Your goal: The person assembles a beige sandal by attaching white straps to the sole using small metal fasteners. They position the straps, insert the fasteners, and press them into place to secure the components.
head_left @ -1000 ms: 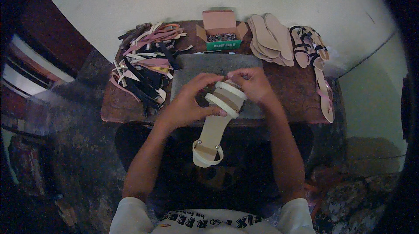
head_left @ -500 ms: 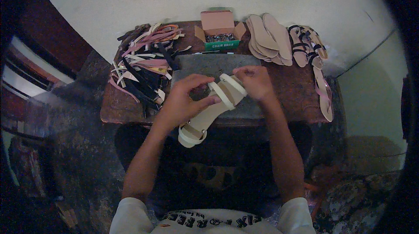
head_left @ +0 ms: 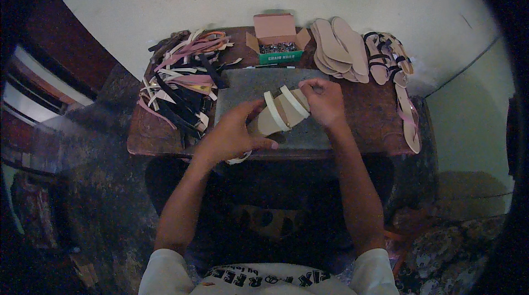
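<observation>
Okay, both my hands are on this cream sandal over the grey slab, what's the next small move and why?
Probably lower the sandal flat onto the grey slab first. The left hand cups its rear half, which hangs past the slab's near edge, while the right hand pinches at the front straps, so the sandal sits tilted and only partly supported. Resting it should steady the strap end for finer work.

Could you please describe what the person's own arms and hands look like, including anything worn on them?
Both forearms are bare from the short sleeves down. The sleeves are white or pale, belonging to a T-shirt with dark printed lettering across the chest. The left hand and right hand wear no gloves. No watch, bracelet or ring can be made out on either in this dim head view.
</observation>
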`<state>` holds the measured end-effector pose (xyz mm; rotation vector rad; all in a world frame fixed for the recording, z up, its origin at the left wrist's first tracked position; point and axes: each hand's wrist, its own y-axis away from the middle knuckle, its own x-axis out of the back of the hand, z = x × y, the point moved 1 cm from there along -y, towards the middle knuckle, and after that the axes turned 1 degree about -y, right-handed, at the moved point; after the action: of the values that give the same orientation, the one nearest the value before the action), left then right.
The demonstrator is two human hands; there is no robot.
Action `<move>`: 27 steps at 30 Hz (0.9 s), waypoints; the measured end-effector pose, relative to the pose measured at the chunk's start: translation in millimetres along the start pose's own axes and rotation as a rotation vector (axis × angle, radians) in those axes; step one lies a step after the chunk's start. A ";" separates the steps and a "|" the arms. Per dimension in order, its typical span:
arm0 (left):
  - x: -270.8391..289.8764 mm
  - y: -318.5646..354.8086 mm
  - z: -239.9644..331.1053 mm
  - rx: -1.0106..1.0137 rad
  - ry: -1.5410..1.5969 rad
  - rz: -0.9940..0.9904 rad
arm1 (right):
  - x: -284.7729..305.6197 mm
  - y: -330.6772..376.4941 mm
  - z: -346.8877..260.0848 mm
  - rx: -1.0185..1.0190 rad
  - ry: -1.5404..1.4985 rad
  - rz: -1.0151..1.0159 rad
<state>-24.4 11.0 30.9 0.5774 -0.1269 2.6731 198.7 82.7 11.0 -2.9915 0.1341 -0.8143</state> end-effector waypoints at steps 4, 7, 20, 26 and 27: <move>-3.2 0.1 6.0 0.005 -0.266 0.155 | 0.7 5.8 -12.0 0.048 -0.205 -0.008; 2.0 -3.7 0.2 0.170 -0.075 0.211 | -0.5 14.2 -31.2 0.046 -0.377 -0.008; -1.3 -13.6 -21.9 0.203 0.308 0.479 | -21.7 26.0 -25.0 0.332 -0.279 0.127; 5.1 -13.6 -21.9 0.275 0.572 0.466 | -38.2 39.5 -32.1 0.287 -0.329 -0.035; 5.6 -13.3 -18.3 0.288 0.609 0.453 | -39.5 38.6 -29.5 0.279 -0.348 -0.043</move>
<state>-30.6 28.4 16.7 -0.2437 0.3429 3.1983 147.0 47.5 14.1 -2.8187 -0.0513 -0.2754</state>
